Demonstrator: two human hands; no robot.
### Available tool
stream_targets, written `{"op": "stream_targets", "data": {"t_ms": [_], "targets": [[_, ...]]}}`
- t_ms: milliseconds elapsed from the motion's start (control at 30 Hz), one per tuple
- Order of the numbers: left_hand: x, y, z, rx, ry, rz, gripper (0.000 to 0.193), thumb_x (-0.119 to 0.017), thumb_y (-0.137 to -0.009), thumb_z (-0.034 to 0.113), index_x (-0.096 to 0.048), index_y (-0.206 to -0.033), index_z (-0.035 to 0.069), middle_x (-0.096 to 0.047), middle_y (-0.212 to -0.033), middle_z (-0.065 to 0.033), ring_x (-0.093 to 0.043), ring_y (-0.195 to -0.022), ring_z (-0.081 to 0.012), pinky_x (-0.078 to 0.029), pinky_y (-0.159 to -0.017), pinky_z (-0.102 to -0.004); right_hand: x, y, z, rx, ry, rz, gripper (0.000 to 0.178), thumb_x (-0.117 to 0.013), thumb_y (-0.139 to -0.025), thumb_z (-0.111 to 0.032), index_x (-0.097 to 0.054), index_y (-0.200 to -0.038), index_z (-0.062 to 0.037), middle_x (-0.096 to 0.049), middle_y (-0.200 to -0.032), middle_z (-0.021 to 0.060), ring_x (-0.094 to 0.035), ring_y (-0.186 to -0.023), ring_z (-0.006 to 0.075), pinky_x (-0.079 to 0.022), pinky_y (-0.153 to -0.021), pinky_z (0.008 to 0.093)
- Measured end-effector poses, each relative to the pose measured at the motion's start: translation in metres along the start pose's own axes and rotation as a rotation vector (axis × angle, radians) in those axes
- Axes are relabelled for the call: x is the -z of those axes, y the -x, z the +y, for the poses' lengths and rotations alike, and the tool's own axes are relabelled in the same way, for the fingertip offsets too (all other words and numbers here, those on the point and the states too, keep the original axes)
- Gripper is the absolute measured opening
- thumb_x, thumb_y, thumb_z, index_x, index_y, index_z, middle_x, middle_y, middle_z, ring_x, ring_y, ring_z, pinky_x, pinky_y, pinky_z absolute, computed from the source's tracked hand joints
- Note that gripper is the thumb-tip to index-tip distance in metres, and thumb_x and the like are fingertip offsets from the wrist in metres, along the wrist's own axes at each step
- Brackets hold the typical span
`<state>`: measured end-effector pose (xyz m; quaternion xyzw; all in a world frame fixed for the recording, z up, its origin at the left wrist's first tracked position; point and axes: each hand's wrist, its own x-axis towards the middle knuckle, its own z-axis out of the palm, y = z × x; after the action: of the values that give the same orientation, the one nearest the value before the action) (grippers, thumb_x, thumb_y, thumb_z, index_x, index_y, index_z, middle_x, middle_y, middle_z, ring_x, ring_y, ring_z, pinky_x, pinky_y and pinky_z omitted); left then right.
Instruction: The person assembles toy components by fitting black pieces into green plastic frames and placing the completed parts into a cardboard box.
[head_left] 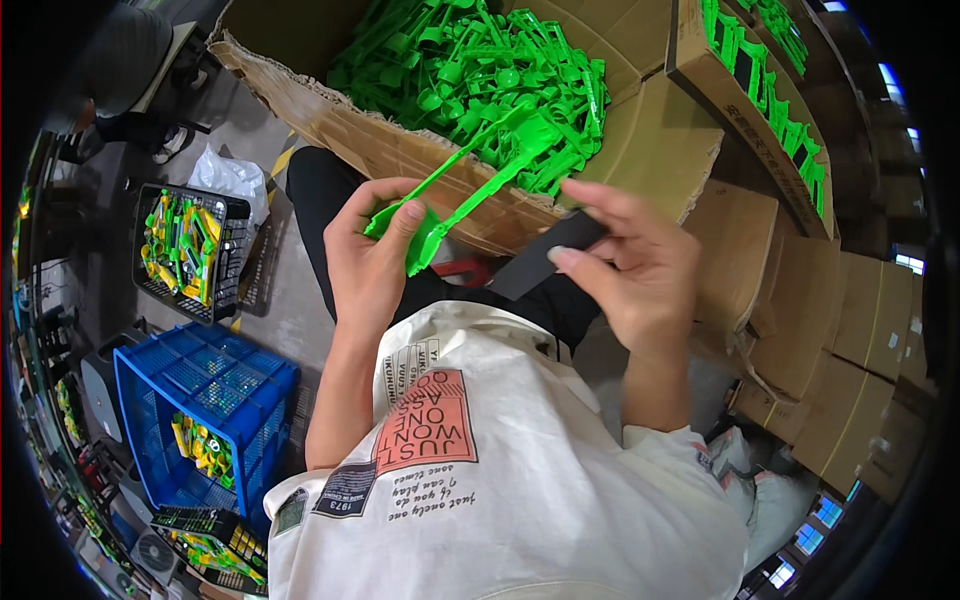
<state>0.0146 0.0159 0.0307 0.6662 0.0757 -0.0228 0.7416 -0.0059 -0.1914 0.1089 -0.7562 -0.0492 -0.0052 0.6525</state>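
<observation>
My left hand is closed on a bright green plastic frame, with long side bars and a wider end that reaches up over the box rim. Between the thumb and fingers of my right hand is a flat black strip, tilted and apart from the green piece. Just beyond both hands, a large open cardboard box holds a heap of loose green plastic parts.
Left on the floor stand a black crate of yellow and green parts and a blue crate. Another carton with green frames is at upper right, above stacked cardboard boxes. Another person's dark-clad arm shows at upper left.
</observation>
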Motion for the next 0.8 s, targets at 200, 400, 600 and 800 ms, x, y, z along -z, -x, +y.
{"op": "stream_targets", "data": {"t_ms": [200,400,600,800], "targets": [[-0.003,-0.002,-0.005,0.273,0.207,-0.142,0.015,-0.063,-0.092,0.015,-0.062,-0.097,0.001,-0.062,-0.074,-0.0023,-0.054,-0.057,-0.0070,-0.042,-0.047,-0.0215,-0.032,-0.026,0.010,0.085,-0.176,0.169,0.041,-0.063,-0.079,0.012,-0.058,-0.119,0.0047,-0.066,-0.097,0.0143,-0.066,-0.085,0.0144,-0.055,-0.070,0.0236],[0.004,-0.002,-0.017,0.184,0.165,-0.153,0.015,-0.065,-0.090,0.013,-0.063,-0.092,-0.001,-0.062,-0.073,-0.0028,-0.053,-0.059,-0.0065,-0.042,-0.048,-0.0223,-0.045,-0.040,0.024,0.000,0.134,0.265,0.033,-0.067,-0.079,0.010,-0.055,-0.110,0.0072,-0.067,-0.091,0.0157,-0.066,-0.077,0.0144,-0.056,-0.064,0.0246],[0.000,-0.001,-0.017,0.213,0.157,-0.144,0.015,-0.066,-0.089,0.013,-0.063,-0.087,-0.001,-0.060,-0.067,-0.0020,-0.054,-0.057,-0.0065,-0.042,-0.049,-0.0218,-0.052,-0.031,0.025,0.179,0.281,0.341,0.022,-0.073,-0.078,0.002,-0.063,-0.097,0.0062,-0.068,-0.085,0.0115,-0.065,-0.071,0.0109,-0.054,-0.062,0.0221],[0.000,-0.004,-0.017,0.244,0.127,-0.186,0.016,-0.066,-0.089,0.015,-0.062,-0.083,0.000,-0.060,-0.065,-0.0014,-0.051,-0.054,-0.0050,-0.039,-0.046,-0.0212,-0.056,-0.033,0.030,0.392,0.551,0.323,0.018,-0.075,-0.079,0.000,-0.067,-0.095,0.0024,-0.068,-0.080,0.0071,-0.061,-0.067,0.0065,-0.050,-0.060,0.0206]]}}
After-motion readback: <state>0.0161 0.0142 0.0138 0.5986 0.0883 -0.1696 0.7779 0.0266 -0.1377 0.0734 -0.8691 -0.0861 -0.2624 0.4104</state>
